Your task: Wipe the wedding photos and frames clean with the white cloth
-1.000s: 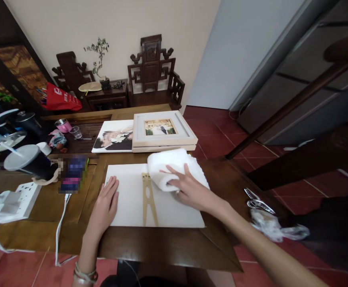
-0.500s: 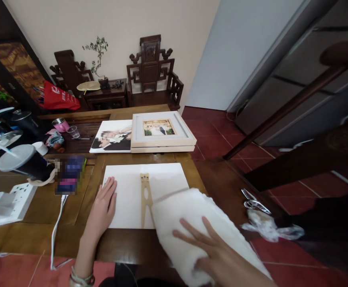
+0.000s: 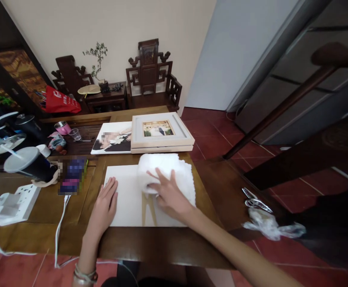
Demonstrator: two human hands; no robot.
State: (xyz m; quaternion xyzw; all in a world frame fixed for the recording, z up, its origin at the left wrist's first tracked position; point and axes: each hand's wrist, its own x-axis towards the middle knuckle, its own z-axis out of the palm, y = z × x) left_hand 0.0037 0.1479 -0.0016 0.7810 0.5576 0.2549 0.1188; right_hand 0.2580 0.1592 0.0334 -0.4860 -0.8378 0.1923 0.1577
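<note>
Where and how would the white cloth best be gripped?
Probably by the bunched left part of the white cloth, from the near right, fingers over the top, as the right hand lies now: that part looks thick and raised above the white board, while the right edge spreads thinner.

The left hand [image 3: 105,202] lies flat on the left edge of a white panel [image 3: 126,199] on the wooden table [image 3: 150,247]. The right hand [image 3: 171,194] holds a folded white towel [image 3: 164,161], fingers spread over it, on the panel's right side. The towel covers the far end of a yellowish forked piece [image 3: 144,211]. Stacked frames [image 3: 162,149] lie on the far side.
</note>
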